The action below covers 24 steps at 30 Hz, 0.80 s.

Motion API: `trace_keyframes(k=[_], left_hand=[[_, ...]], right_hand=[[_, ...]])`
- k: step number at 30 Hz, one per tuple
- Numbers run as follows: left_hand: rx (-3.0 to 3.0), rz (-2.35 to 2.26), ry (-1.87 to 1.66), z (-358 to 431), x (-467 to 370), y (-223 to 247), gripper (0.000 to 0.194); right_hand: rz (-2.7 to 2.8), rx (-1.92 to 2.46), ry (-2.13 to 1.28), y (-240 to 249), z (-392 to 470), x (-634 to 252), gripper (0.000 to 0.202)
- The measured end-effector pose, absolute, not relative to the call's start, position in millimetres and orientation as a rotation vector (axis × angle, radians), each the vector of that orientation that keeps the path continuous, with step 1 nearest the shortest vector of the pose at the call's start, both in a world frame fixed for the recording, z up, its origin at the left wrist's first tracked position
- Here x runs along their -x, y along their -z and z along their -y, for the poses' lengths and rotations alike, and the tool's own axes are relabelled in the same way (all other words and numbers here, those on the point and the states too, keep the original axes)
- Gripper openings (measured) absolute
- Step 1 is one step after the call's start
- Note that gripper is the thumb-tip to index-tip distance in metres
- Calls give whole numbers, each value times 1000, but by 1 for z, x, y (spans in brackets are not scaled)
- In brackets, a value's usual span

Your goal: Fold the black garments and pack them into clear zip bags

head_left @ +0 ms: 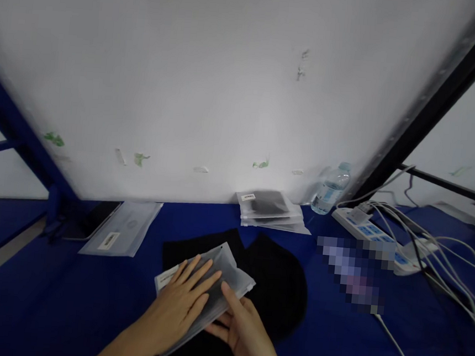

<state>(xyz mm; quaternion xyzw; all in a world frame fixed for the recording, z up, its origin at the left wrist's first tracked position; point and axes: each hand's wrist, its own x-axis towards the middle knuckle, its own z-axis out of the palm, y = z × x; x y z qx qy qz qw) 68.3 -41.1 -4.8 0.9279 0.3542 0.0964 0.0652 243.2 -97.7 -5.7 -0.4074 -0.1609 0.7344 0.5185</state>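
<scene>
Over black cloth (pixel 278 284) on the desk (pixel 52 300): frosted zip bag (pixel 232 267), long axis slanting near-left to far-right | left hand (pixel 171 313): flat on top, fingers spread | right hand (pixel 249 331): grips right edge, thumb above, fingers beneath; nearer the bag's right corner.

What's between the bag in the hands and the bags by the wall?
Black cloth sticking out past the bag, then bare blue table, in the head view.
</scene>
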Motion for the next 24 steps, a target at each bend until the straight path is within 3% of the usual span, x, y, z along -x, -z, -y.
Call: trace_keyframes(k=[8,12,15,19,24], left_hand=[[-2808,-1079,-322,39,-68,9,53],[-2679,-1335,-505,44,-53,19,61],[-2681,-1426,-506,48,-42,26,63],[-2868,-1296,-321,50,-36,31,65],[-2935,-1256,-253,48,-40,24,65]], right_hand=[[440,990,-1726,14,97,-243,50],[598,1054,-1519,-7,83,-262,52],[619,992,-1305,-33,43,-305,42],[565,1103,-979,-50,-32,-365,10],[663,1268,-951,-36,-83,-395,19]])
